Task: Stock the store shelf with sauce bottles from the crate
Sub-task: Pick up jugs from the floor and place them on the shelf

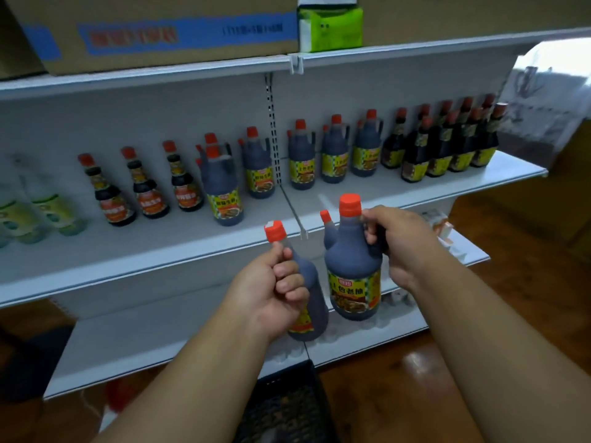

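My left hand (275,286) grips the neck of a dark sauce bottle (311,310) with a red cap, tilted to the left. My right hand (396,244) holds the handle of a larger dark sauce bottle (353,276) with a yellow label and red cap, kept upright. Both bottles hang in front of the white middle shelf (179,251), near its front edge. On that shelf stand rows of similar dark bottles (332,151). A black crate (287,407) lies on the floor below my arms, partly hidden by them.
Pale green-labelled bottles (41,212) stand at the shelf's left end. Cardboard boxes (160,30) and a green pack (331,27) sit on the top shelf. A lower white shelf (160,343) juts out beneath. Small boxes (441,225) lie at the right. The floor is brown wood.
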